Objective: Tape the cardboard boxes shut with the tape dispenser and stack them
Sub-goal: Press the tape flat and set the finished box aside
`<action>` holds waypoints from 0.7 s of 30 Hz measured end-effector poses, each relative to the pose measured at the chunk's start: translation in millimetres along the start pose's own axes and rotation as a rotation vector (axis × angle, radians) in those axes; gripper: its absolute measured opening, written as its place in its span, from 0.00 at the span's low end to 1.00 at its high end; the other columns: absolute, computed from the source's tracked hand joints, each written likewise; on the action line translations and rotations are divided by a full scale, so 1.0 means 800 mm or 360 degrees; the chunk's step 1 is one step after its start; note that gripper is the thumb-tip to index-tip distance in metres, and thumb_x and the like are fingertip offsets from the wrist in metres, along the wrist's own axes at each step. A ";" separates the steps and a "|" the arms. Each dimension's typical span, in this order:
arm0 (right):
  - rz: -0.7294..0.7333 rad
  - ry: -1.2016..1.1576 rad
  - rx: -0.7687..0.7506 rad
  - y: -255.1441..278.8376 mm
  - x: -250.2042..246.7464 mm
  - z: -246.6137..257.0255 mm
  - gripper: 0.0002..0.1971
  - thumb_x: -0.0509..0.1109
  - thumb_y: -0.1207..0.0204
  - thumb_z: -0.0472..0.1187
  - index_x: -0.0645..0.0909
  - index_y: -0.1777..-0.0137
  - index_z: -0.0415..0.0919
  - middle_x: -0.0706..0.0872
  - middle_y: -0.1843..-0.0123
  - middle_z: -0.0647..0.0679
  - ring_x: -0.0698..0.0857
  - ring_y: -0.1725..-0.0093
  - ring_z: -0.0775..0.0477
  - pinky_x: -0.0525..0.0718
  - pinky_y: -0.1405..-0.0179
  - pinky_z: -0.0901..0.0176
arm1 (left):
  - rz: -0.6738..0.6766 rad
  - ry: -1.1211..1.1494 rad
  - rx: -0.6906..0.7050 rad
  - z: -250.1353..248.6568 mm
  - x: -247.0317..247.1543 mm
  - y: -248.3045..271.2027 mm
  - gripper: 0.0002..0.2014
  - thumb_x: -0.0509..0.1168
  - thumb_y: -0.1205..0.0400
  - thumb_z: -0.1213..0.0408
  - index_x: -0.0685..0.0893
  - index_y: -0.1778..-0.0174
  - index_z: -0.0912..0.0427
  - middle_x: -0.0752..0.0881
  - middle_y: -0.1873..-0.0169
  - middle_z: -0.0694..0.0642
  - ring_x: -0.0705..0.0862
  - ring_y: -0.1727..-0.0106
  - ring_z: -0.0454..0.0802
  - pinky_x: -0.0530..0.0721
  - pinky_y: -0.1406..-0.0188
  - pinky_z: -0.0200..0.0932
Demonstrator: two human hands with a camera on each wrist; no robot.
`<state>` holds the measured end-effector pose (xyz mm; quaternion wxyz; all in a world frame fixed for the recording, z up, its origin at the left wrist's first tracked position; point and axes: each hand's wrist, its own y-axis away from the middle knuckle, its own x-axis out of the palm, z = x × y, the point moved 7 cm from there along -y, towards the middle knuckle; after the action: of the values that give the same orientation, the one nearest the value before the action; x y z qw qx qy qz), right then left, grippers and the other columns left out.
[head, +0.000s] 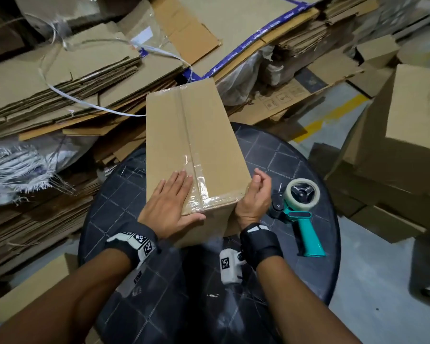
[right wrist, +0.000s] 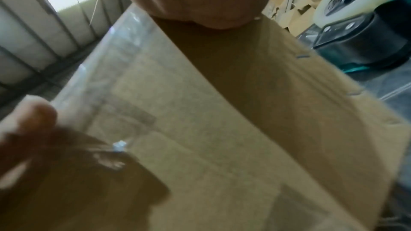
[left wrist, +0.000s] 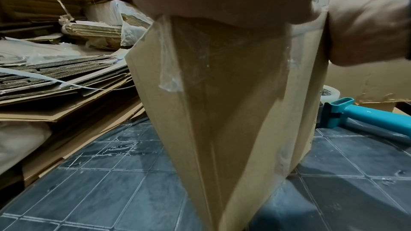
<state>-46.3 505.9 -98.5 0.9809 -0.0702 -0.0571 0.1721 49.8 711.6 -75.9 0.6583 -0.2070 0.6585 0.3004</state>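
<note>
Taped cardboard box [head: 194,150] standing on the dark round worktop [head: 271,155], clear packing tape [head: 196,180] running along the top seam and folded over the near edge. Left hand [head: 170,202] laid flat on the lid just left of the seam, fingers straight and together, thumb hooked over the near edge, pressing rather than gripping. Right hand [head: 255,197] set against the box's near right corner, fingers loosely curled and holding nothing; no closed grip on either side. Teal-handled tape dispenser [head: 299,209] lying put down on the worktop just right of the box, near the right hand, roll still loaded. Left-wrist view showing the tape tail [left wrist: 171,69] down the box's near face, wrinkled and slightly lifted at its lower corner. Stacks of flattened cardboard [head: 60,90] behind and left of the box; more closed boxes [head: 412,125] piled well to its right, a likely place for stacking. Step in hand, by the look of it: rubbing the tape down before moving the box. Best done by sweeping the flat palm outward from the seam to chase out bubbles, then pressing the loose tail firmly onto the near face so no corner can peel. Worth bracing the box with the right hand meanwhile, to stop any sliding on the smooth worktop, and keeping the dispenser's blade side clear of the wrist.
</note>
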 end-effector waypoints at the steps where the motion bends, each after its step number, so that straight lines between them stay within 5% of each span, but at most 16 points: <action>1: 0.0052 0.0044 0.0020 0.003 -0.002 -0.002 0.33 0.53 0.20 0.60 0.83 0.38 0.31 0.86 0.49 0.47 0.80 0.53 0.61 0.72 0.56 0.80 | -0.0017 -0.0001 -0.0007 -0.001 -0.002 0.000 0.56 0.36 0.25 0.17 0.46 0.11 0.58 0.46 0.12 0.57 0.44 0.11 0.53 0.47 0.13 0.57; 3: 0.0167 0.0117 0.0132 0.006 -0.007 -0.015 0.37 0.51 0.23 0.65 0.80 0.34 0.33 0.85 0.47 0.47 0.82 0.50 0.51 0.73 0.55 0.69 | -0.0020 -0.0014 -0.0024 -0.002 -0.003 0.000 0.56 0.37 0.25 0.18 0.45 0.11 0.57 0.45 0.12 0.57 0.44 0.11 0.53 0.45 0.13 0.56; 5: 0.0267 0.0138 0.0309 0.012 -0.010 -0.027 0.41 0.53 0.27 0.70 0.76 0.29 0.36 0.85 0.37 0.42 0.83 0.37 0.42 0.76 0.43 0.59 | -0.0008 -0.0036 -0.0039 -0.002 -0.004 0.000 0.56 0.37 0.25 0.18 0.44 0.11 0.57 0.44 0.12 0.57 0.43 0.11 0.53 0.44 0.13 0.55; 7: 0.0372 0.0099 0.0355 0.023 -0.011 -0.023 0.46 0.62 0.30 0.73 0.70 0.22 0.38 0.79 0.25 0.41 0.78 0.26 0.46 0.76 0.28 0.52 | -0.0020 -0.0048 -0.0046 -0.002 -0.005 0.001 0.56 0.36 0.26 0.18 0.44 0.11 0.58 0.45 0.12 0.58 0.44 0.11 0.54 0.45 0.14 0.55; 9: 0.0534 0.0277 0.0257 0.035 -0.004 -0.011 0.49 0.73 0.33 0.69 0.65 0.18 0.41 0.75 0.21 0.46 0.75 0.24 0.51 0.74 0.24 0.54 | -0.0023 -0.0056 -0.0051 -0.001 -0.004 0.000 0.56 0.36 0.26 0.18 0.46 0.11 0.58 0.46 0.12 0.59 0.45 0.11 0.55 0.46 0.14 0.56; 12: 0.0574 0.0434 0.0265 0.040 -0.009 -0.018 0.40 0.80 0.28 0.54 0.69 0.19 0.45 0.81 0.26 0.49 0.80 0.29 0.50 0.78 0.27 0.51 | 0.0015 -0.0087 -0.0057 -0.001 -0.001 -0.001 0.57 0.37 0.26 0.17 0.44 0.11 0.58 0.44 0.12 0.59 0.44 0.11 0.55 0.46 0.14 0.56; 17: 0.0508 0.0289 0.0415 0.017 -0.023 -0.020 0.20 0.63 0.13 0.50 0.83 0.27 0.42 0.88 0.33 0.48 0.85 0.33 0.48 0.80 0.29 0.45 | 0.0014 -0.0096 -0.0061 -0.001 -0.003 -0.002 0.57 0.37 0.26 0.17 0.43 0.11 0.58 0.44 0.12 0.59 0.44 0.11 0.55 0.44 0.14 0.55; 21: 0.0632 0.0395 0.0465 0.023 -0.010 -0.015 0.36 0.56 0.23 0.67 0.79 0.24 0.44 0.86 0.30 0.46 0.82 0.31 0.44 0.77 0.27 0.43 | 0.0018 -0.0105 -0.0080 -0.001 -0.003 -0.001 0.56 0.36 0.25 0.18 0.41 0.11 0.57 0.42 0.12 0.58 0.42 0.11 0.53 0.44 0.13 0.55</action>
<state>-58.0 518.9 -114.2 0.9272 0.0415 0.1037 0.3575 50.2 710.1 -73.9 0.6725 -0.2096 0.6299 0.3272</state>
